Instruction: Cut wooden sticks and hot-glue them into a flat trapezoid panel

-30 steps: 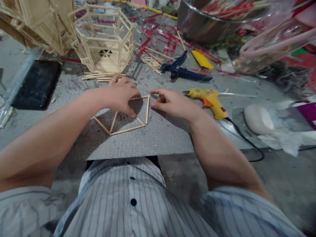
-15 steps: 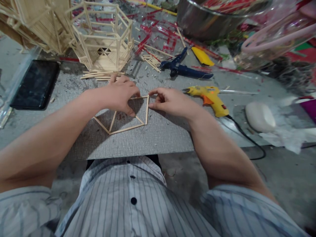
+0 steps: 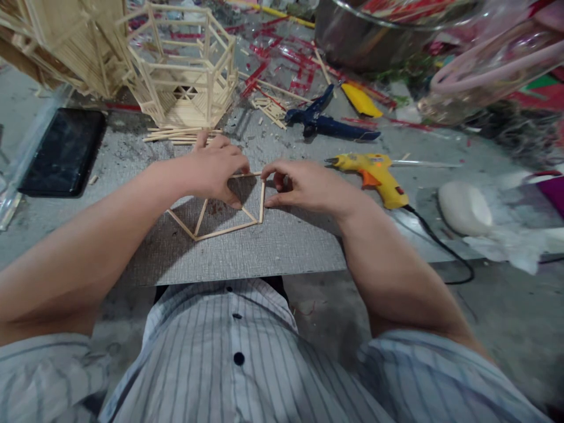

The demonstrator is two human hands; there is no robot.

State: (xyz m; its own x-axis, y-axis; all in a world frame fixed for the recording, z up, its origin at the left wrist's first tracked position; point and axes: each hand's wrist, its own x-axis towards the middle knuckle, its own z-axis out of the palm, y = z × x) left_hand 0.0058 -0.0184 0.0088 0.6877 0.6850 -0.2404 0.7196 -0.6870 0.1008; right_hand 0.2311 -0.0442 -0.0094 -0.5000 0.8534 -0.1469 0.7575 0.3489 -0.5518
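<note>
A flat frame of thin wooden sticks [image 3: 227,231], joined in angled shapes, lies near the table's front edge. My left hand [image 3: 215,173] arches over its back part and holds it down, thumb on an inner stick and fingers by the back stick. Part of the frame is hidden under this hand. At the frame's right end, my right hand [image 3: 299,187] grips the short right-hand stick [image 3: 262,202], index finger at its top corner and thumb lower along its side. Behind my left hand lies a small pile of loose sticks [image 3: 176,135].
A hexagonal stick structure [image 3: 209,76] stands behind the pile, beside a larger one [image 3: 83,53]. A black phone [image 3: 64,151] lies left. To the right are a yellow glue gun [image 3: 379,173] with its cord, blue-handled pliers [image 3: 330,123], a white rounded object [image 3: 464,207] and a metal pot [image 3: 374,41].
My right thumb has slid a little toward me along the short stick, and the index finger has come onto its top corner. My left hand and the frame stay put.
</note>
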